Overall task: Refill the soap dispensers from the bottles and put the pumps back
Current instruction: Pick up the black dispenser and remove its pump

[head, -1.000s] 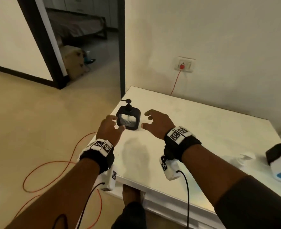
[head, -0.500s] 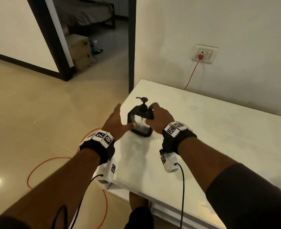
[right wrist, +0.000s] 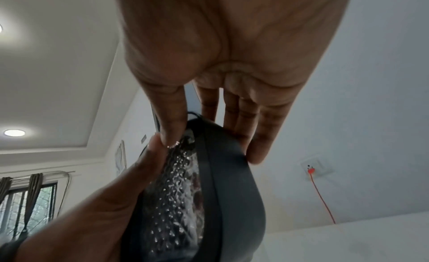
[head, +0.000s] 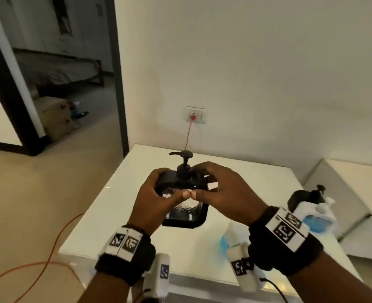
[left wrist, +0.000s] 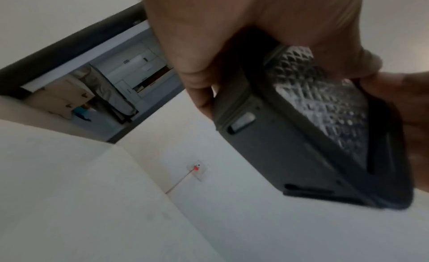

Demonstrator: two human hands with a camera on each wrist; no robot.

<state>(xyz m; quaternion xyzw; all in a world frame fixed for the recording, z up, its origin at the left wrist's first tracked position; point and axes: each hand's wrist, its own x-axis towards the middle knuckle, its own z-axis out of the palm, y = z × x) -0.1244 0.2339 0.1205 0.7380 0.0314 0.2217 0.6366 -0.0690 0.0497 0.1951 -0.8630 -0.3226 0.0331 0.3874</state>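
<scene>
1. Two hands carry one thing: our left hand [head: 153,202] wraps the left side of the black soap dispenser [head: 184,206], thumb across its textured glass front.
2. The dispenser hangs tilted above the white table [head: 119,215], its pump [head: 183,166] not yet removed.
3. Our right hand [head: 222,197] clamps the right side, thumb tip meeting the left thumb.
4. We judge it best set down upright near the blue refill bottle [head: 314,213] at far right; then one hand should steady the body while the other unscrews the pump.
</scene>
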